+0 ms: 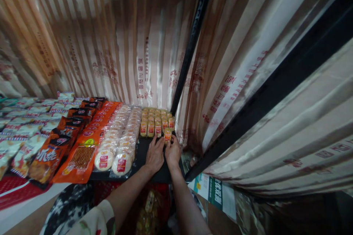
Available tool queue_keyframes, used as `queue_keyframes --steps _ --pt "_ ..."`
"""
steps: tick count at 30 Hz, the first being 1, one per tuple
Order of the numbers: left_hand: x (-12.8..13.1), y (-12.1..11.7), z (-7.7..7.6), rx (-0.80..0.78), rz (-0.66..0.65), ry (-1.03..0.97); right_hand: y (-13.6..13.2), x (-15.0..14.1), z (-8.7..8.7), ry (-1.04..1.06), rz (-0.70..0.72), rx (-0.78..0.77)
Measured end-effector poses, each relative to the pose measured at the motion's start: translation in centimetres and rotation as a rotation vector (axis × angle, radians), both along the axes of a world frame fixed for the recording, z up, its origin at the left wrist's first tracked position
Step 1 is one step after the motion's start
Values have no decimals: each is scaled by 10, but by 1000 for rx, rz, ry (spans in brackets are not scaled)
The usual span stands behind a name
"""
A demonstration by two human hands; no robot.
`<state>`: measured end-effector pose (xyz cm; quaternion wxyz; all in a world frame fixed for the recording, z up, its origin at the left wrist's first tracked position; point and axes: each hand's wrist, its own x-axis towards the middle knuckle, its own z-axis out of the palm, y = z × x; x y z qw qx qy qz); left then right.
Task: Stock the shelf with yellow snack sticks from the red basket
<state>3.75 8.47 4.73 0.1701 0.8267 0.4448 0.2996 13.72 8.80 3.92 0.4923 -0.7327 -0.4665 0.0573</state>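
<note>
In the head view, my right hand (173,150) pinches a small yellow wrapped snack cake (167,134) with a red label, holding it at the front of matching packets. My left hand (155,153) lies low over the black shelf (142,154), holding nothing I can see. Its fingers stretch forward, with the tips beside the held packet and near the front row. Behind both hands, small yellow packets (150,127) stand in tight rows at the shelf's right end. The undersides of my fingers are hidden.
To the left lie rows of round white wrapped crackers (121,163), orange snack bags (79,158), brown snack bags (45,161) and white bags (24,128). Black metal posts (193,40) rise at the right. Printed pleated curtains (118,44) hang behind. Yellow packages (149,213) sit below the shelf.
</note>
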Motion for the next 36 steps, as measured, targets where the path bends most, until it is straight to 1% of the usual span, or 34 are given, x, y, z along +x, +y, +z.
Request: queue_keyframes --steps 6,11,16,22,28,36 --pt "3 7 -1 5 14 19 11 3 -1 1 -32 -16" --pt "5 10 -5 2 7 30 20 5 -3 17 -47 -2" --pt "5 11 -10 -9 2 28 25 5 -4 19 -26 -24" --pt "4 12 -12 0 -14 25 28 4 -4 17 -34 -25" --pt "4 11 -13 -2 -24 28 30 2 -2 28 -44 -51" --pt "4 11 -10 16 -27 -2 25 1 -1 -23 -31 38"
